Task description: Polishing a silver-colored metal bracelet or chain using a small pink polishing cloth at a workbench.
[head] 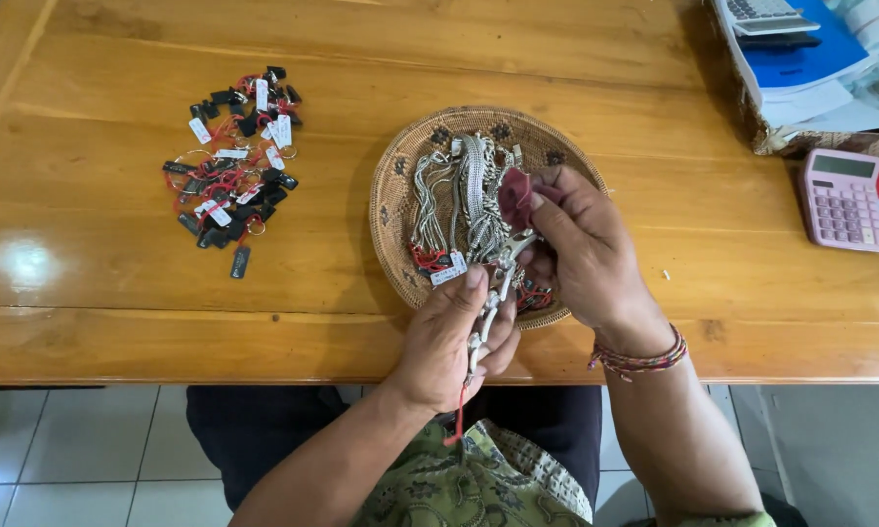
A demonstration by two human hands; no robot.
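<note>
My left hand (449,342) grips a silver chain bracelet (490,298) over the near rim of a round woven basket (392,205); a red string hangs down from it below my palm. My right hand (581,249) pinches a small dark-red cloth (513,198) against the upper end of that bracelet. Inside the basket lie several more silver chains (456,200) with red strings and white tags. A braided band sits on my right wrist (639,357).
A pile of black and white tags on red strings with rings (234,166) lies on the wooden table (117,293) to the left. At the right stand a pink calculator (842,200) and a box of papers with a blue book (800,63). Tiled floor below.
</note>
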